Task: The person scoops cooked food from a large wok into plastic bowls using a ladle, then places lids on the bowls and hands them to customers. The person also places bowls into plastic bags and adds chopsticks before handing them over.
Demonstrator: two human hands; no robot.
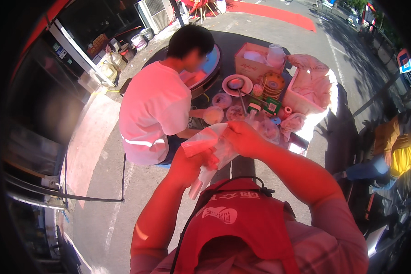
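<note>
Both hands hold a thin translucent plastic bag (222, 150) in front of the red apron (236, 212). My left hand (191, 164) grips its lower left part, and the film hangs down beside the wrist. My right hand (244, 137) pinches the upper right edge. Just beyond the hands stand round plastic tubs with food, one (213, 115) held by another person's hand, one (235, 113) with dark contents. A filled clear bag (268, 130) lies past my right hand. A ladle (235, 83) rests in a white bowl (237, 89) farther back.
A person in a light shirt (154, 106) sits at the left, by a large round pan (209, 68). Stacked bowls (273, 85), a cardboard box (246, 66), a green stand with a printed code (272, 106) and a white foam box (303, 99) crowd the table. Another person (387, 150) is far right.
</note>
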